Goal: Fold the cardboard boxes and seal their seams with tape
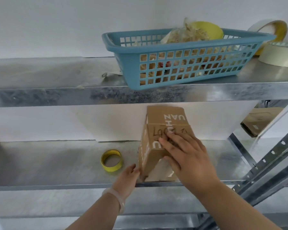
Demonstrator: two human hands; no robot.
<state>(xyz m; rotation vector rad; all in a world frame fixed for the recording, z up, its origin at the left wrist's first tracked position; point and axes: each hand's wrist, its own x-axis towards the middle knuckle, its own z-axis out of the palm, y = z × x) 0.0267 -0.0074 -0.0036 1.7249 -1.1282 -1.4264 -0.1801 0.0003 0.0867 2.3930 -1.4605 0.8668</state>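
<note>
Pressing the cardboard box (154, 151) at frame centre, the right hand (188, 156) lies flat, grip released, while the left hand (128, 176) touches its lower-left corner, grip impossible to tell.

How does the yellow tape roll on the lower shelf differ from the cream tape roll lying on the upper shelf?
The yellow tape roll is a slim ring with little tape left; the cream tape roll is a thicker, taller band. The yellow one lies on the lower metal shelf left of the brown cardboard box; the cream one sits on the upper metal shelf right of the blue plastic basket. Both lie flat.
</note>
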